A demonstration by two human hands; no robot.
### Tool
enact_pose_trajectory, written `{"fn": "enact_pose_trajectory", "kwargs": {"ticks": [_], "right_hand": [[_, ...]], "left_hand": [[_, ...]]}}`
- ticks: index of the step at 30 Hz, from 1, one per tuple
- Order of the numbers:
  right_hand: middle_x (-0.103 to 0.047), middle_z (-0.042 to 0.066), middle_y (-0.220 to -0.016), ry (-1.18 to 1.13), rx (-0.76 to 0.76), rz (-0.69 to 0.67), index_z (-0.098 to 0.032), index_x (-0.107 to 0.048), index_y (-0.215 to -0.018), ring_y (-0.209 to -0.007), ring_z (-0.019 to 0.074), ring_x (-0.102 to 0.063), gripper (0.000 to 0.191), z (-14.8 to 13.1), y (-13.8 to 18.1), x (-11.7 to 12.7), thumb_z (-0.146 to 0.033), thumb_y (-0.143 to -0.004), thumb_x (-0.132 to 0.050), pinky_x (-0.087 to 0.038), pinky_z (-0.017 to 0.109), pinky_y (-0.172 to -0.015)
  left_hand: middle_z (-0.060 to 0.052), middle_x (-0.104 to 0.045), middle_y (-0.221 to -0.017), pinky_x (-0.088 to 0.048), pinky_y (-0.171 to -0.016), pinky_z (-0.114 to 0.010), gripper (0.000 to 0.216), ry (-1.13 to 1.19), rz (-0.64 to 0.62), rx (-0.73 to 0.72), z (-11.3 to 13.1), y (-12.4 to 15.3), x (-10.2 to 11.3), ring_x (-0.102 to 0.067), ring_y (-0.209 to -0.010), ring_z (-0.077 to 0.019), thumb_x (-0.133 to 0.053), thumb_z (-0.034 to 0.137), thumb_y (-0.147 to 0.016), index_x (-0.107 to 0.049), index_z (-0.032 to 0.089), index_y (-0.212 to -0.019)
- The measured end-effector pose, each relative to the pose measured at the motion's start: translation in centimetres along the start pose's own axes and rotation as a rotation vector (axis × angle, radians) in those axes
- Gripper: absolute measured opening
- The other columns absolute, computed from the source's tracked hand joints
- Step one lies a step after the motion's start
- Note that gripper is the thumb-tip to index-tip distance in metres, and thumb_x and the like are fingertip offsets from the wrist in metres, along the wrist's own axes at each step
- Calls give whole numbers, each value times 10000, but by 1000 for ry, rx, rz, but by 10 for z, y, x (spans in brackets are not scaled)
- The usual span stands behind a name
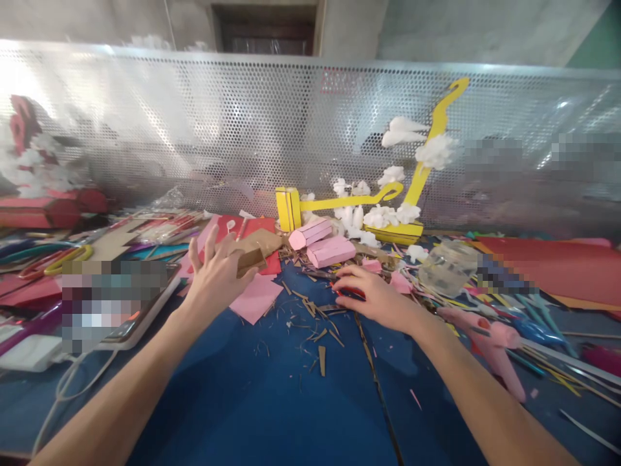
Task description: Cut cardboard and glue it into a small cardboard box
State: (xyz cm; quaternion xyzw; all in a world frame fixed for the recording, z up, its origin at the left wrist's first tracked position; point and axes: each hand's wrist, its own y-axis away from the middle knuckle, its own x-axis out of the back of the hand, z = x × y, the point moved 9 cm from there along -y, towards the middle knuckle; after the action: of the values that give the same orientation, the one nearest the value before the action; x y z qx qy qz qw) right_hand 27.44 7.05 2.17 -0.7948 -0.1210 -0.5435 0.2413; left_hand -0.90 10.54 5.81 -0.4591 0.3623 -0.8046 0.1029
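Note:
My left hand (213, 275) has its thumb and index finger at a folded brown cardboard piece (253, 259), while the other fingers fan upward. Pink paper (257, 299) lies just below that piece. My right hand (371, 296) curls over red-handled scissors (350, 291) lying low on the blue table; its fingers partly cover the handles. Beyond the hands, two pink paper-covered prisms (332, 251) rest on cardboard scraps (310, 307).
Yellow shapes with white tufts (388, 217) stand before a perforated metal screen (272, 116). On the right are a pink glue gun (490, 336), a clear container (449, 268) and red sheets (548, 265). Left are a blurred device (145, 320), a cable (61, 388) and yellow-handled scissors (72, 259).

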Motion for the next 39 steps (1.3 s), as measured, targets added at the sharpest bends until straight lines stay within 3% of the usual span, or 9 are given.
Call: {"fn": "enact_pose_trajectory", "kwargs": {"ticks": [5,11,16,21,23,26,29,35,39], "right_hand": [[-662,76,-1220,8,101,-82,-244,-723,-883,-1191,282,-593,120,-21,-1,-9,-236,-959,-631,-432,483,-1052],[-707,57,-1045,-121,67,-57,-231,-633,-839,-1088,270,-620,111,-21,-4,-8,-249,-949,-636,-423,459,-1003],[-724,35,-892,-520,-111,145,-233,-552,-937,-838,207,-693,116,-18,-22,4,-329,-998,-528,-515,362,-824],[-724,20,-745,-608,-208,141,-201,-580,-908,-523,143,-628,103,-34,-96,-24,-288,-962,-575,-509,284,-588],[-750,43,-802,-574,-233,147,-181,-626,-993,-587,149,-669,70,-42,-130,-32,-208,-949,-579,-536,287,-645],[-772,89,-994,-476,-238,165,-178,-671,-1067,-862,189,-732,169,-46,-155,-28,-142,-914,-611,-543,304,-825],[-763,104,-1096,-339,-245,145,-188,-690,-1043,-1002,221,-714,153,-32,-130,-12,-151,-918,-611,-513,316,-891],[-765,138,-1029,-55,-339,-31,-180,-692,-994,-975,292,-713,131,30,-23,-1,-145,-882,-633,-500,362,-841],[-701,158,-1211,46,-318,-103,-167,-657,-1106,-1098,291,-672,258,45,-6,-8,-151,-849,-660,-477,354,-913]], "left_hand": [[-127,-577,-1469,-34,-1200,-700,226,-144,-157,7,0,0,-12,-287,-1496,-439,-662,316,-876,-718,244,-1083],[-105,-740,-1193,-394,-1057,-546,174,-307,-362,-48,1,1,-23,-602,-1227,-332,-540,258,-967,-683,225,-1060],[-147,-727,-1170,-483,-921,-497,190,-347,-316,14,-6,-2,-20,-663,-1095,-348,-537,321,-983,-665,197,-1050],[-106,-691,-1275,-480,-999,-481,211,-143,-88,-50,16,-8,0,-600,-1205,-307,-498,232,-1002,-627,210,-1167],[-97,-703,-1239,-476,-1020,-483,219,-110,-38,-69,19,-7,3,-597,-1190,-297,-496,209,-999,-619,205,-1180],[-97,-685,-1266,-500,-999,-487,241,-101,-128,-83,10,-4,-11,-589,-1194,-303,-520,193,-982,-626,211,-1198],[-104,-599,-1421,-494,-1023,-500,325,-131,-249,-180,3,4,-33,-538,-1283,-317,-519,236,-1001,-607,232,-1314],[-94,-534,-1504,-425,-1082,-541,339,-230,-337,-423,15,18,-52,-430,-1414,-336,-468,304,-1046,-646,293,-1335],[-93,-573,-1445,-426,-1065,-532,289,-266,-340,-425,11,18,-54,-456,-1390,-332,-493,325,-1039,-709,295,-1230]]}}
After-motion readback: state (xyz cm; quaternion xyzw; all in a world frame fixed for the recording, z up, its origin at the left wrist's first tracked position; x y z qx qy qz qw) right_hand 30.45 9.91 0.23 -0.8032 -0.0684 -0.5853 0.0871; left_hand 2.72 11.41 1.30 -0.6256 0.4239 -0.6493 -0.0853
